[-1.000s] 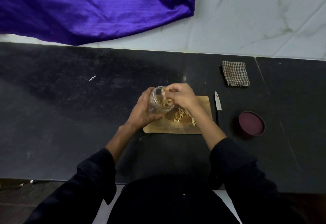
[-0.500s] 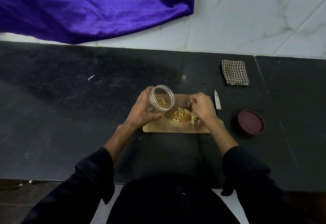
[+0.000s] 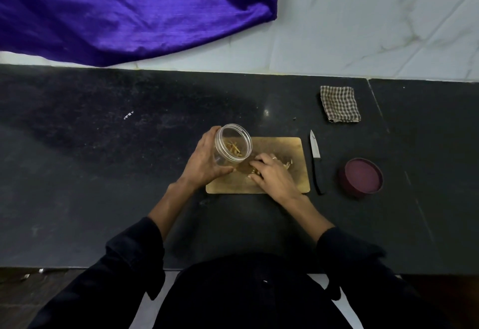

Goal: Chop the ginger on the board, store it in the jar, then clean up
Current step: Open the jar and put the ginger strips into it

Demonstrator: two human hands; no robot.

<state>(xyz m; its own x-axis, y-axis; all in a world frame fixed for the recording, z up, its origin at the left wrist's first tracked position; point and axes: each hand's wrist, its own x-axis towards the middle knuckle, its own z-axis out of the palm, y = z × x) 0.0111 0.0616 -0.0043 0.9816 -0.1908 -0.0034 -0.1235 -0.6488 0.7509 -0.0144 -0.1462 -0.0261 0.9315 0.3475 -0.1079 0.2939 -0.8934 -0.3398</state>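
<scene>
Clear plastic and ribbed at the neck, the round jar is tilted with its open mouth toward the camera, gripped around its side by the left hand above the left end of a rectangular wooden board with rounded corners. Pale slivers of ginger lie inside the jar; more cut strips sit on the board, partly hidden under the right hand. That hand rests palm-down on the board, fingers curled over the pile; whether they pinch any pieces cannot be told. A small knife with a black handle lies just beside the board's right edge, blade pointing away. A round maroon lid sits farther right, and a folded checked cloth lies beyond on the speckled black stone counter. Glossy purple fabric drapes over the white marbled tile wall.
</scene>
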